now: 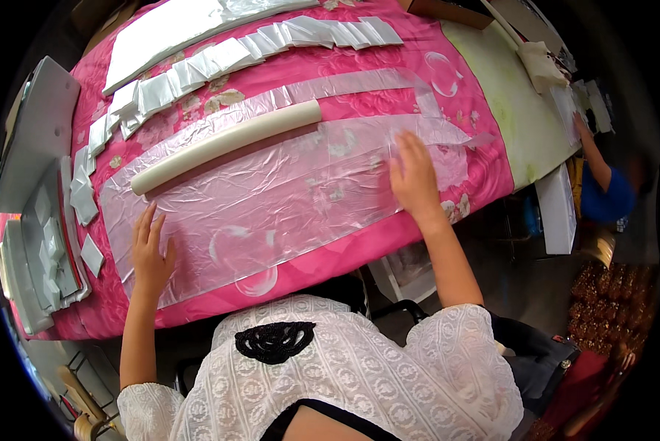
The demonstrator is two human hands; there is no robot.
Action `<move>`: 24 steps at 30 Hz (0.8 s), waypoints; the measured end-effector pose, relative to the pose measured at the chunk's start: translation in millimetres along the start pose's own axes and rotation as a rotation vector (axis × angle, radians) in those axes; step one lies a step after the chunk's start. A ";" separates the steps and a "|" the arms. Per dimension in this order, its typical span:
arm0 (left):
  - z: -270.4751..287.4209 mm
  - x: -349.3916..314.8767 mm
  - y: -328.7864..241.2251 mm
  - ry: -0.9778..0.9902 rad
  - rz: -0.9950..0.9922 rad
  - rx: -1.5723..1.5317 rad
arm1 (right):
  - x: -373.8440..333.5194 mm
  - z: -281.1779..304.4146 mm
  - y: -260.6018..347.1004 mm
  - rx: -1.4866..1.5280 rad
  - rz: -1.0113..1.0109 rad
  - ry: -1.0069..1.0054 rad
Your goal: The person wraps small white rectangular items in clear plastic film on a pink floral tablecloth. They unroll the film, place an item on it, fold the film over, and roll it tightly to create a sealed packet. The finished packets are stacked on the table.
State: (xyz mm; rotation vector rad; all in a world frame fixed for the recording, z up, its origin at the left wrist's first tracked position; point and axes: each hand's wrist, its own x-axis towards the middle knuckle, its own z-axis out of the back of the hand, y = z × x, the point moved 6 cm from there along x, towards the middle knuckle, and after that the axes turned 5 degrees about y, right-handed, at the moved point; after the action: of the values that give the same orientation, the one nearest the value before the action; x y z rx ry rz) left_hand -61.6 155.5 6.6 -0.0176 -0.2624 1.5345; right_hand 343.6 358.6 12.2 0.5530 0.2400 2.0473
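Observation:
A sheet of thin clear plastic film (271,198), creased all over, lies spread on the pink flowered cloth in front of me. Across its far part rests a long cream-coloured tube (227,147), slanting up to the right. My left hand (152,253) is over the film's near left part, fingers apart, its tips just short of the tube's left end. Toward the film's right end is my right hand (416,173), with fingers stretched forward and nothing in its grasp. Whether either palm presses on the film cannot be made out.
Beyond the film runs a curved row of small white packets (220,59), with a large white sheet stack (161,37) behind. An open white foam box (47,242) holding more packets stands at the left. Another person's arm (594,158) reaches in at the right table edge.

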 end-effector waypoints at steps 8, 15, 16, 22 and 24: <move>-19.9 121.5 -68.8 -0.144 -0.122 -0.093 | 8.7 -51.3 9.9 -0.068 0.135 0.203; -37.4 143.9 -51.2 -0.024 -0.077 -0.054 | -8.7 19.4 -152.0 -0.295 -0.269 -0.042; -34.8 145.1 -52.9 0.006 -0.090 -0.080 | -11.0 24.9 -158.0 -0.283 -0.265 -0.074; -38.0 111.0 -140.3 0.244 -0.540 -0.140 | -5.7 37.4 -134.1 -0.234 -0.358 -0.184; -37.0 102.6 -160.3 0.267 -0.642 -0.156 | -4.2 41.0 -118.3 -0.263 -0.294 -0.235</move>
State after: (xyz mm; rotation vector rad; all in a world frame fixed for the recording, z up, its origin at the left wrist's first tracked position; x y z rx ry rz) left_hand 104.2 255.7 14.9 -0.2386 -0.1517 0.8586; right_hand 455.5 413.7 1.4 0.5526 -0.0843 1.6784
